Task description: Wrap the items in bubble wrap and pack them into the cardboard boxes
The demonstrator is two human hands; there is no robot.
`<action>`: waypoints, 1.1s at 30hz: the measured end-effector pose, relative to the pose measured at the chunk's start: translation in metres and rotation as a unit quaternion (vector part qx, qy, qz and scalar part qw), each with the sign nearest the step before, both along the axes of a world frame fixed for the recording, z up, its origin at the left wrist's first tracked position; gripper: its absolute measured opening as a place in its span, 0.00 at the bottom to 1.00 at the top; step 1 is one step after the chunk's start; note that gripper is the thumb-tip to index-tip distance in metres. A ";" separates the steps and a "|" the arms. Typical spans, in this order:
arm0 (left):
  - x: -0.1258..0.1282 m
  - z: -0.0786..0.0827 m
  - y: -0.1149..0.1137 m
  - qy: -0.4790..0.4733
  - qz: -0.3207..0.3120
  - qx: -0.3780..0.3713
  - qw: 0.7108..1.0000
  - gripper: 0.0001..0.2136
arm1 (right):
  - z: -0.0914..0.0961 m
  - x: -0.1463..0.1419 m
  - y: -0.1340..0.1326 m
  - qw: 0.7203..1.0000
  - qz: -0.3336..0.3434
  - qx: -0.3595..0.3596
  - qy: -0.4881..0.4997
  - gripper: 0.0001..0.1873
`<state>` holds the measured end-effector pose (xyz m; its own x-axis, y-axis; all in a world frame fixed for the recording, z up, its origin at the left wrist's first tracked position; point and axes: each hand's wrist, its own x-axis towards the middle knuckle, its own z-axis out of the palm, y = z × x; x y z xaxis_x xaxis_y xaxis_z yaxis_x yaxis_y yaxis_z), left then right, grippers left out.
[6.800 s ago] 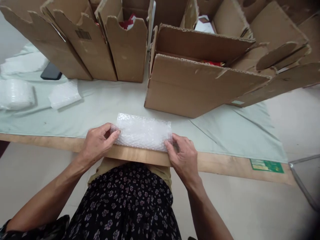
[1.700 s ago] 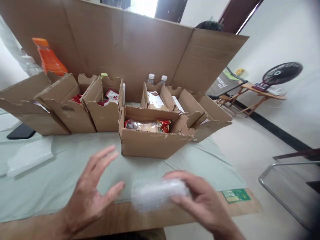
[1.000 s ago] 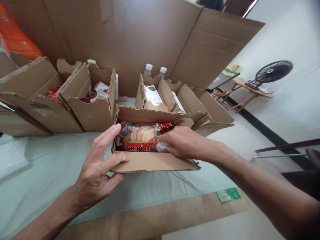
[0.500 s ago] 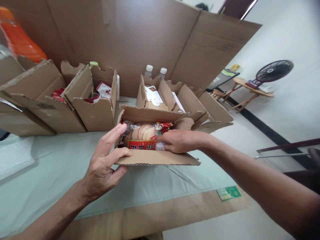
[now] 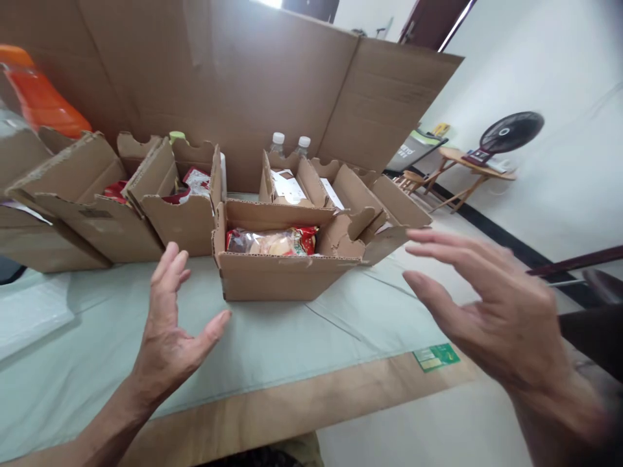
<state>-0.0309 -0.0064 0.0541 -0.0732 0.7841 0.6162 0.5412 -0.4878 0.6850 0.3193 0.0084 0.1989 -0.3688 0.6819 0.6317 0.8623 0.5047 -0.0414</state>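
A cardboard box (image 5: 277, 279) with an open top stands on the cloth-covered table, in front of the other boxes. Inside it lies a clear and red packet of round crackers (image 5: 272, 242), its lower part hidden by the front wall. My left hand (image 5: 168, 324) hovers left of this box, thumb and fingers spread, touching nothing. Off to the box's right, my right hand (image 5: 491, 301) is raised in the air, also spread and holding nothing.
More cardboard boxes (image 5: 185, 227) hold red packets at the left; others (image 5: 287, 188) hold white papers. Two capped bottles (image 5: 278, 143) and an orange bottle (image 5: 46, 94) stand behind. A tall cardboard panel (image 5: 233, 78) backs the table. A fan (image 5: 511, 133) sits on a wooden stand.
My right hand has come out of the box and moved right, leaving the cracker packet inside. My left hand has let go of the box's left side. The box now sits more upright.
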 end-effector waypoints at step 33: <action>0.035 -0.026 -0.080 -0.175 -0.017 -0.149 0.973 0.38 | -0.150 -0.061 -0.084 0.888 -0.059 -0.251 0.380 0.33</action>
